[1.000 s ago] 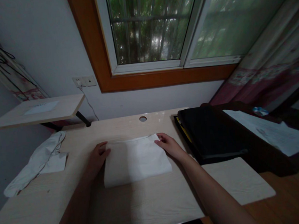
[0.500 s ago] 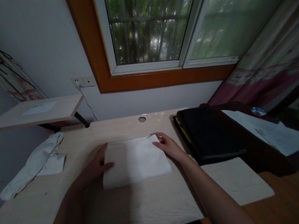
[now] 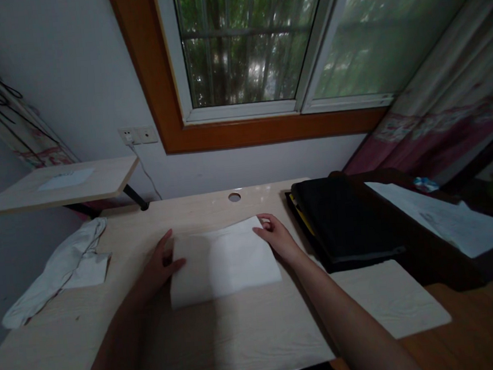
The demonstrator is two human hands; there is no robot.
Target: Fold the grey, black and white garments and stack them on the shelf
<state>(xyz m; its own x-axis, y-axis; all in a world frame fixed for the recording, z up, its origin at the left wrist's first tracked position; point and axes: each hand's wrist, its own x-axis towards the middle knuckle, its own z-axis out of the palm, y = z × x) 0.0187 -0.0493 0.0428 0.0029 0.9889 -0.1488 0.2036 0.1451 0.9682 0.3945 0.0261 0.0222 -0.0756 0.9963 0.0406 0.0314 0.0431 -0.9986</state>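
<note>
A flat white rectangular sheet (image 3: 239,257) lies on the pale wooden desk (image 3: 263,333) in front of me. It looks folded; whether it is paper or cloth I cannot tell. My right hand (image 3: 279,239) pinches its far right corner, thumb on top and fingers behind, with that corner slightly raised. At the sheet's left edge is my left hand (image 3: 161,267), thumb and fingers spread apart, the thumb tip at the edge.
A crumpled white cloth (image 3: 64,267) lies at the desk's left, below a raised shelf (image 3: 112,179). To the right sits a black folder or case (image 3: 344,217), with a large white paper (image 3: 439,214) beyond it. A round cable hole (image 3: 234,197) is near the back edge.
The sheet's far right corner has risen slightly in my right hand, and its near edge has shifted a little away from me. My left hand has moved slightly left and away, its fingers opening wider.
</note>
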